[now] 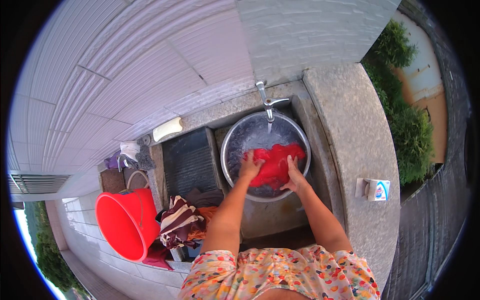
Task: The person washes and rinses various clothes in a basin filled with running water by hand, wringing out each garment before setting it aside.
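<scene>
A round metal basin [225, 160] stands in the stone sink, and water runs into it from a chrome faucet [268, 102]. A red cloth [273, 165] lies in the basin's water. My left hand [252, 165] is at the cloth's left side, fingertips against it. At the right side, my right hand [294, 174] touches the cloth with thumb and fingers apart. Whether either hand grips a fold is hard to tell, since the fingertips are partly in the cloth and water.
Left of the basin are a ribbed washboard slab [189, 163], piled clothes [182, 223] and a tilted red bucket [122, 225]. A cream-coloured bar [167, 128] rests on the back ledge. An opened small box [378, 190] stands on the right counter.
</scene>
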A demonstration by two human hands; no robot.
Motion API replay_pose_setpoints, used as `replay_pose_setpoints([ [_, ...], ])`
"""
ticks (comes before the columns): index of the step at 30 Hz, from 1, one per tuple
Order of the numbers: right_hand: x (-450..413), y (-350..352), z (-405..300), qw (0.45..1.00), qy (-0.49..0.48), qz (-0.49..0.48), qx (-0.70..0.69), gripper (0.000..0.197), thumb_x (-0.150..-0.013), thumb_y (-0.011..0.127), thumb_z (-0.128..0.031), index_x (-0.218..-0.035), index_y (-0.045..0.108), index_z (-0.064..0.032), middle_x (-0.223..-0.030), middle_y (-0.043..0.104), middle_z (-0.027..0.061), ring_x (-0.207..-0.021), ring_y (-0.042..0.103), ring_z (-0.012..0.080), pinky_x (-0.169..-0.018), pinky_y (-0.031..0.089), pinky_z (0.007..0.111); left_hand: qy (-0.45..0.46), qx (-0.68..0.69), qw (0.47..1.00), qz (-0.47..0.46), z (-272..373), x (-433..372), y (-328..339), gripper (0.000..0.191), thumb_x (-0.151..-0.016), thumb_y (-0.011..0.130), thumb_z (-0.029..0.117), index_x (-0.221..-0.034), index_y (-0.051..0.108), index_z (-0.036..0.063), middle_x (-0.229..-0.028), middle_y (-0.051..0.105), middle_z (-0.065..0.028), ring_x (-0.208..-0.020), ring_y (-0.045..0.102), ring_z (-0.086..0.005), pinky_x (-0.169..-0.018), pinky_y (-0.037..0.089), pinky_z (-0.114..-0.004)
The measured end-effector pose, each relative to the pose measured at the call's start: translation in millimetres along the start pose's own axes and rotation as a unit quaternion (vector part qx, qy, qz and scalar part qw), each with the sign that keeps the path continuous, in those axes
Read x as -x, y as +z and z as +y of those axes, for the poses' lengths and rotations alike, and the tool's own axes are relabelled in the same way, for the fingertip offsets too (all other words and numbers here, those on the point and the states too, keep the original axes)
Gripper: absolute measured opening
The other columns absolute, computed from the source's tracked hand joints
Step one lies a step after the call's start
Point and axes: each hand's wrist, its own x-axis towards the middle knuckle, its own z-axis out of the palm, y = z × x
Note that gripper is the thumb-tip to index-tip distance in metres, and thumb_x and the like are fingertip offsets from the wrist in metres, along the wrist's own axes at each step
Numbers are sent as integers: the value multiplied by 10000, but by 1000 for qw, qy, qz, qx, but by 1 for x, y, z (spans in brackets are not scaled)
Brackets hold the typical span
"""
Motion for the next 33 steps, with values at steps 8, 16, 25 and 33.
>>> replay_pose_setpoints([
  [8, -35, -25, 8, 946, 112, -130, -276, 890, -647, 332, -780, -1254, 386, -130, -1283, 399, 100, -1180, 372, 285, -968, 281, 495, 157, 283, 934, -150, 137, 71, 8, 135, -659, 559, 88, -746, 519, -8, -644, 553, -101, -581, 531, -170, -531, 422, -325],
  [16, -38, -11, 15, 815, -125, -407, -393, 480, -851, 352, -450, -1149, 477, -95, -1088, 546, 84, -1010, 521, 243, -868, 414, 428, 382, -30, 913, 138, 158, 80, 12, 267, -767, 575, 259, -612, 486, 62, -577, 545, -159, -515, 556, -306, -467, 452, -417],
  [25, 27, 10, -17, 945, -76, -176, -265, 549, -853, 440, -478, -1242, 376, -96, -1176, 490, 113, -1066, 498, 257, -898, 396, 440, 126, -81, 979, 139, 72, -3, -36, 332, -829, 495, 380, -751, 569, 66, -719, 591, -182, -732, 576, -362, -650, 464, -464],
  [33, -4, -3, 16, 997, -31, -40, 57, 643, -857, 416, -496, -1376, 122, -256, -1421, 139, 75, -1253, 225, 324, -916, 178, 639, -32, -106, 994, -4, 26, 46, 4, 830, -707, 578, 550, -1359, 183, 220, -1327, 261, -222, -1150, 338, -433, -922, 333, -500],
])
